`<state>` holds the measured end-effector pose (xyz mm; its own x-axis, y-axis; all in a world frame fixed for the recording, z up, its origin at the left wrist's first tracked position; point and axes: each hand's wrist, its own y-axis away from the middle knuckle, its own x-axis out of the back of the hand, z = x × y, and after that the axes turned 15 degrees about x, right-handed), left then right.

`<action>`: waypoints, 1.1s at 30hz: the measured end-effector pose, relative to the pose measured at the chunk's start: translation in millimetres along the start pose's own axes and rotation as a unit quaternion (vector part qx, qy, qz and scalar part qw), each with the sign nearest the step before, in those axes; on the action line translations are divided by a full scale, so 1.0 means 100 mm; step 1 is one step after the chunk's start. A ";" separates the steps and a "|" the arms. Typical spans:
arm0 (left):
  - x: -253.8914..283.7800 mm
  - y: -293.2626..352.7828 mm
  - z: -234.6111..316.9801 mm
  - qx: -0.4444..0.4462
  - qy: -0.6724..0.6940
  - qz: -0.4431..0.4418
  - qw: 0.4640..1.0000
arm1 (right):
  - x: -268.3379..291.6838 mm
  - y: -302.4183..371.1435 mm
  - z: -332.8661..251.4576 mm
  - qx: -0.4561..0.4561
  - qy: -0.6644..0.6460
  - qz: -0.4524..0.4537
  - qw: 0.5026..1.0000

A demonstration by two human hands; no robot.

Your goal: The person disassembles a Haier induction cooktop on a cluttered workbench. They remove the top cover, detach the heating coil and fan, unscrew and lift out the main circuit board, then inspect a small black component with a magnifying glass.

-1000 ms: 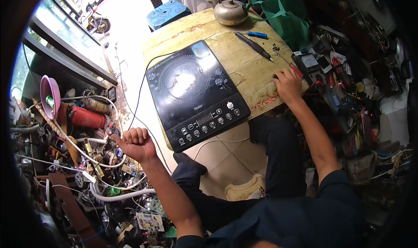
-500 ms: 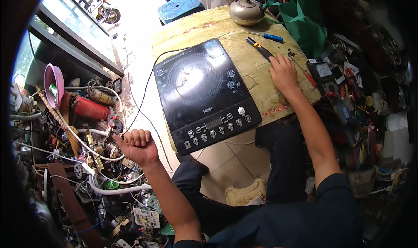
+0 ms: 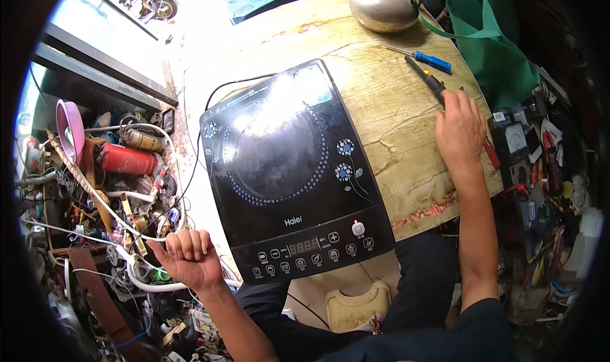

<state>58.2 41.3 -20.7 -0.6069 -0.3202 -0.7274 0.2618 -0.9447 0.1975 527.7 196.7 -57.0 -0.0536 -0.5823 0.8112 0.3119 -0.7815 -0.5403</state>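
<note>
Beside the table's left edge hangs my left hand (image 3: pixel 185 258), its fingers curled in with nothing in them and its thumb sticking out. At the table's right side, my right hand (image 3: pixel 460 130) closes on the near end of a slim black tool with a yellow band (image 3: pixel 429 79); its exact kind I cannot make out, and my fingers cover that end. A blue-handled screwdriver (image 3: pixel 433 61) lies just beyond it. Right of my wrist, a red handle (image 3: pixel 492 152) shows in part. A black induction cooker (image 3: pixel 289 171) lies in front of me, touched by neither hand.
The worn wooden table (image 3: pixel 394 146) also bears a metal kettle (image 3: pixel 383 7) at the back. A green bag (image 3: pixel 483 44) hangs at the far right corner. Cables and parts crowd the left, near a red cylinder (image 3: pixel 129 159). Tools and meters (image 3: pixel 516 136) fill the right.
The view has moved closer to the table. My right hand has drawn the black tool a little rightward from the blue screwdriver's tip and turned it. My left hand keeps its curled shape.
</note>
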 end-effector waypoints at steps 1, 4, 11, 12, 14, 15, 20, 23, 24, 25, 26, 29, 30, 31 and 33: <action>0.00 -0.03 -0.03 -0.003 -0.005 0.000 1.000 | -0.04 -0.12 -0.05 0.012 -0.046 -0.002 0.999; -0.03 -0.11 -0.10 -0.003 -0.011 0.008 1.000 | -0.34 -0.62 -0.16 0.030 -0.168 -0.024 0.985; -0.03 -0.15 -0.10 -0.019 -0.012 0.039 0.999 | -1.15 -1.79 -0.44 -0.061 -0.203 -0.159 0.964; 0.00 -0.14 -0.09 -0.019 -0.008 0.039 0.999 | -1.23 -1.88 -0.49 -0.086 -0.192 -0.180 0.961; 0.14 -0.08 -0.06 -0.012 0.017 0.036 0.999 | -1.46 -1.97 -0.51 -0.101 -0.148 -0.196 0.964; 0.25 -0.02 -0.03 -0.016 0.022 0.043 0.999 | -1.46 -1.94 -0.54 -0.057 -0.144 -0.202 0.967; 0.11 -0.10 -0.05 -0.018 0.007 0.101 0.995 | -2.45 -1.47 0.52 0.074 -0.191 -0.156 0.966; 0.23 0.05 0.08 -0.009 0.012 0.071 0.997 | -2.34 -1.35 0.52 0.109 -0.164 -0.233 0.952; 0.27 0.15 0.11 -0.019 0.011 0.080 0.997 | -2.17 -1.32 0.29 0.117 -0.148 -0.228 0.955; 0.31 0.21 0.13 -0.023 0.013 0.077 0.997 | -1.85 -1.33 0.05 0.102 -0.080 -0.217 0.968; 0.32 0.24 0.15 -0.012 0.018 0.069 0.997 | -1.68 -1.31 0.00 0.090 -0.111 -0.166 0.976; 0.37 0.27 0.27 -0.010 0.000 0.045 0.999 | -1.44 -1.15 0.17 0.096 -0.196 -0.116 0.969; 0.39 0.30 0.34 -0.015 -0.037 0.055 0.998 | -1.39 -1.07 0.29 0.104 -0.221 -0.118 0.962; 0.44 0.31 0.41 -0.021 -0.075 0.067 0.995 | -1.23 -0.91 0.30 0.089 -0.211 -0.118 0.966; 0.76 0.31 0.57 -0.033 -0.210 0.125 0.969 | -0.72 -0.57 0.16 0.077 -0.228 -0.109 0.965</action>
<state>-23.2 -16.4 -32.4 -0.7662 -0.5528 -0.3277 0.4797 -0.8313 0.2807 528.9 286.7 -80.6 0.2770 -0.2211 0.9351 0.4788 -0.8120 -0.3338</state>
